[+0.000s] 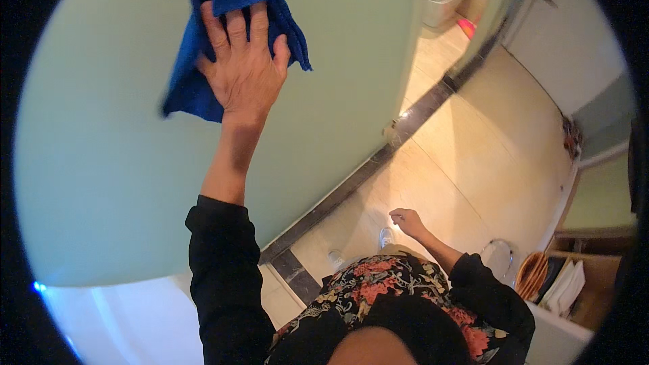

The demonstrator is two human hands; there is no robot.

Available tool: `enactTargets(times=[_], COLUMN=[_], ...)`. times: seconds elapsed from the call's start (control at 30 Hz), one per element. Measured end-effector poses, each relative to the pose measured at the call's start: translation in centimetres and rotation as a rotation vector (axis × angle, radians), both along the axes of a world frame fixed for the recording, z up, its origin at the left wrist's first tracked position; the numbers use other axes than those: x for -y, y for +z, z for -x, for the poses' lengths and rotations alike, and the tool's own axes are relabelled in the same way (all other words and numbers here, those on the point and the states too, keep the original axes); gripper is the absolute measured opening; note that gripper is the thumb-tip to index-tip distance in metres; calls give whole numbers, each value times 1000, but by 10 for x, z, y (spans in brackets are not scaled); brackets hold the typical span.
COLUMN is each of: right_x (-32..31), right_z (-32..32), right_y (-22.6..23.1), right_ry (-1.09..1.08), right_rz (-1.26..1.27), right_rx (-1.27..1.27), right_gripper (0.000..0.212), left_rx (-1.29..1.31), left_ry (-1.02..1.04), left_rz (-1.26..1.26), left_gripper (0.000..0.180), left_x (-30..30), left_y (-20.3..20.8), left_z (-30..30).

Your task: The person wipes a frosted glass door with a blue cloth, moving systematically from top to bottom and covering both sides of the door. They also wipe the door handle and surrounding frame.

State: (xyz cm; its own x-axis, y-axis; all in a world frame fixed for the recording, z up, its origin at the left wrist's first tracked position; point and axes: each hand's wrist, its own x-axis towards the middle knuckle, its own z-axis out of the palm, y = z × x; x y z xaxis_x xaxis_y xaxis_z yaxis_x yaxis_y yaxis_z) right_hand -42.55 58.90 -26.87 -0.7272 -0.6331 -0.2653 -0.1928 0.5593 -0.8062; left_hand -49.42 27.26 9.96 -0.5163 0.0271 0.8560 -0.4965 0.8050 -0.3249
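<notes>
The left hand [243, 71] spreads flat over a creased blue fabric cloth [186, 88] against the smooth pale-green wall [351, 61]. Well apart, the right hand [407, 222] hangs loosely curled above beige floor tiles [466, 169]; its grip is unclear. Dark skirting [351, 183] edges the wall; a white toilet [443, 0] stands beyond.
</notes>
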Motion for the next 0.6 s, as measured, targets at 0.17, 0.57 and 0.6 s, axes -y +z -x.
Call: enactTargets(times=[0.17,0.57,0.6], right_x=[-30,-126,-134], right_z=[-6,-45,-49], right_y=[-21,-55,-55], right_ry=[-246,-596,-615], right_rz=[64,35,33], right_rx=[230,374,387], right_gripper=[24,24,24], left_rx=[180,381,404], left_ry=[-345,-503,-513], left_rz=[-71,64,59], left_gripper=[57,64,64], left_x=[-33,-71,-71], left_y=[-34,-144,-153], left_z=[75,188,185])
